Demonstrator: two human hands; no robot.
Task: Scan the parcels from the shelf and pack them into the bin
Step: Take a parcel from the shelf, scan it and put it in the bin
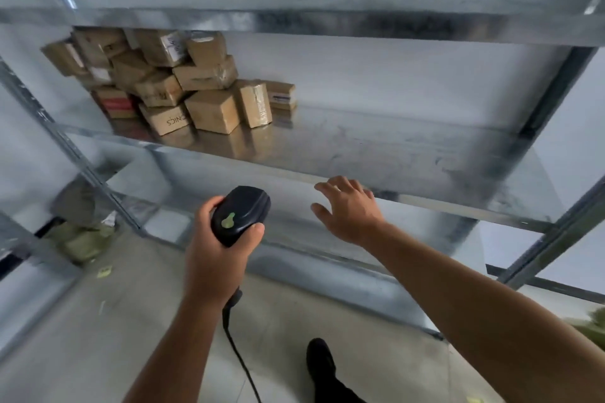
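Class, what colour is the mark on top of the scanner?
Yellow-green, on the black scanner; the head view shows it.

A metal rack (393,147) is standing before a pale wall (393,75), its steel boards catching soft, even light. A grey floor (114,337) is spreading beneath, with a yellow scrap (104,271) lying on it.

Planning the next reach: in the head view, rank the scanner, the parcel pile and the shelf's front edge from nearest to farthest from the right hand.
1. The shelf's front edge, just beyond the right hand and its fingertips.
2. The scanner, to its left, gripped by the left hand.
3. The parcel pile, far left at the back of the shelf.
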